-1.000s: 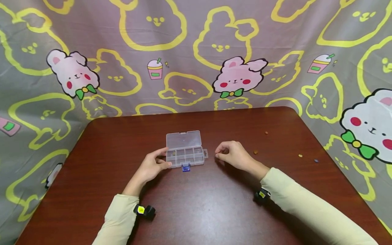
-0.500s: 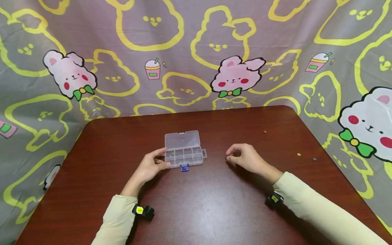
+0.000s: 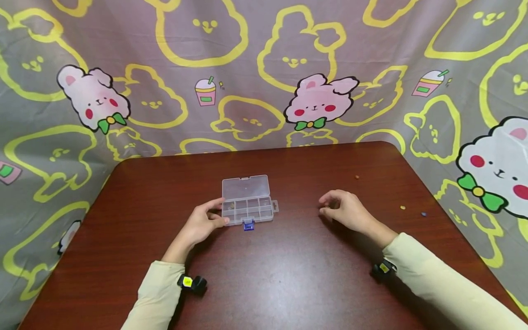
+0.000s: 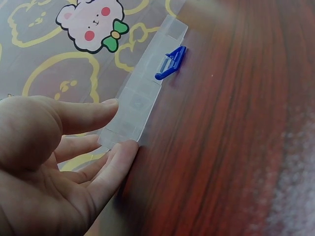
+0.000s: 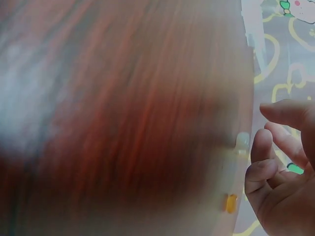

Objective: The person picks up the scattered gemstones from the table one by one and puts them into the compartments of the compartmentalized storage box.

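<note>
A clear plastic compartment box (image 3: pixel 247 213) lies on the table with its lid (image 3: pixel 245 187) swung back and a blue latch (image 3: pixel 249 225) at the front. My left hand (image 3: pixel 202 224) grips its left end between thumb and fingers. A tiny yellowish piece (image 3: pixel 232 206) lies in a rear left compartment. To the box's right, my right hand (image 3: pixel 350 211) hovers with its fingers loosely bent. Thumb and forefinger stand apart with nothing visible between them. In the right wrist view, a pale piece (image 5: pixel 242 142) and an orange piece (image 5: pixel 231 203) lie near these fingers.
Toward the right of the brown table (image 3: pixel 264 275) lie small orange (image 3: pixel 357 177), yellow (image 3: pixel 403 207) and blue (image 3: pixel 424 214) pieces. A cartoon-printed cloth (image 3: pixel 255 68) hangs around the back and sides.
My right hand has moved right, away from the box, and its thumb and forefinger have parted. An orange-brown piece seen earlier beyond it is now hidden. My left hand stays at the box.
</note>
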The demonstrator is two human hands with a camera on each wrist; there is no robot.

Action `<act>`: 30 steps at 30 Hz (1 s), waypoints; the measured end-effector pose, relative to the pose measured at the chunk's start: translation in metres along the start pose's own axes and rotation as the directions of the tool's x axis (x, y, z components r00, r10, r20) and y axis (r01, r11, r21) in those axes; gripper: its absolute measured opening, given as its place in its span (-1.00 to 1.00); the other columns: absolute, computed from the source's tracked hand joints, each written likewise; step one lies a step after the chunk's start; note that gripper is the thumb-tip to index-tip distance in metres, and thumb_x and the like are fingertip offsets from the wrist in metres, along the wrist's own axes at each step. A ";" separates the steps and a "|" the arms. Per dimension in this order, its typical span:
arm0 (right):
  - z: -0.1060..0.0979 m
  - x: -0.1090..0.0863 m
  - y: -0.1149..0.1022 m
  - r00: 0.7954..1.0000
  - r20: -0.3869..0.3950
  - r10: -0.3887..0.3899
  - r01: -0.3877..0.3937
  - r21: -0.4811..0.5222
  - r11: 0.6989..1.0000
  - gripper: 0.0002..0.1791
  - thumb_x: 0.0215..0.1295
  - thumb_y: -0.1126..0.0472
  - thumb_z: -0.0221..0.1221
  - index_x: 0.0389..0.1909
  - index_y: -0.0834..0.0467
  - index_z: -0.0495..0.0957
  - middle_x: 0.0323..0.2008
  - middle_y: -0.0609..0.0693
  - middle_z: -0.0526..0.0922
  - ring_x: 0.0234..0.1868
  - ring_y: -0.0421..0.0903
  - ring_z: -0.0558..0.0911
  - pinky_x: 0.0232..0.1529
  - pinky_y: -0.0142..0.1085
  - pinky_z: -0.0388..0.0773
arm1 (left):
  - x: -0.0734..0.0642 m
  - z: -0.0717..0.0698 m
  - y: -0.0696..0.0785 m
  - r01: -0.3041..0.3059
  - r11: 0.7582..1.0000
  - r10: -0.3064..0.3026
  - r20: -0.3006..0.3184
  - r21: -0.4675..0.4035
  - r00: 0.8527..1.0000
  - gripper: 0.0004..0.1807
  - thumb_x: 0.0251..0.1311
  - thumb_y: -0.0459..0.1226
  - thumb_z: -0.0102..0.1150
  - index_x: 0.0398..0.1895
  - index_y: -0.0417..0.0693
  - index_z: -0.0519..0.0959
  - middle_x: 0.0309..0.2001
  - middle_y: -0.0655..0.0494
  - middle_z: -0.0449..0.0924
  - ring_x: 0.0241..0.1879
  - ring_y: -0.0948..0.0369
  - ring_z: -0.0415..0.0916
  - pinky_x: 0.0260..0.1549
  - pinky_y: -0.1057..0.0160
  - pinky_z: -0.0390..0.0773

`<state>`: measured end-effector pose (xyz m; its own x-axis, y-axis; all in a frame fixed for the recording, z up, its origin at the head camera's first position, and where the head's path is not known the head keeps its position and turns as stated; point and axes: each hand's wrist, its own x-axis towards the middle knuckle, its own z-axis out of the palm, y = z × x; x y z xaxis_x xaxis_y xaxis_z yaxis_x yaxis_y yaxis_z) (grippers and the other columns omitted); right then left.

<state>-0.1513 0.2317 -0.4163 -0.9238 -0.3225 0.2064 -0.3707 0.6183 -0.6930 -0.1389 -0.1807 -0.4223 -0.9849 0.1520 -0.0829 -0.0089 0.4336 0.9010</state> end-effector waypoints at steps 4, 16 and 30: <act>-0.003 -0.002 0.005 1.000 0.002 0.010 -0.010 -0.017 1.000 -0.82 0.12 0.39 0.42 -0.25 0.22 0.67 -0.31 0.03 0.68 -0.52 -0.17 0.54 -0.45 -0.35 0.47 | 0.000 0.000 0.000 0.000 1.000 0.000 0.001 -0.002 1.000 -0.32 0.17 -0.48 0.34 0.40 -0.27 0.38 0.15 -0.33 0.49 -0.22 0.06 0.56 -0.34 0.33 0.54; -0.005 -0.006 0.014 0.999 0.015 0.034 -0.034 -0.052 0.998 -0.80 0.09 0.39 0.44 -0.26 0.19 0.68 -0.41 -0.05 0.62 -0.47 -0.15 0.53 -0.42 -0.33 0.44 | -0.001 0.000 0.002 0.004 1.000 -0.004 0.006 -0.011 1.000 -0.31 0.17 -0.49 0.33 0.40 -0.28 0.37 0.15 -0.34 0.48 -0.23 0.08 0.57 -0.34 0.33 0.54; -0.004 -0.003 0.017 0.999 0.032 0.021 -0.020 -0.042 0.999 -0.82 0.10 0.41 0.42 -0.27 0.22 0.67 -0.44 -0.07 0.61 -0.51 -0.20 0.52 -0.45 -0.35 0.44 | 0.000 0.001 0.001 0.006 1.000 -0.006 0.002 -0.011 1.000 -0.32 0.15 -0.49 0.35 0.39 -0.27 0.39 0.14 -0.33 0.49 -0.24 0.08 0.55 -0.35 0.34 0.53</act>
<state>-0.1550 0.2458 -0.4258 -0.9278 -0.3322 0.1695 -0.3561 0.6542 -0.6672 -0.1386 -0.1790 -0.4220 -0.9844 0.1516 -0.0888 -0.0162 0.4251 0.9050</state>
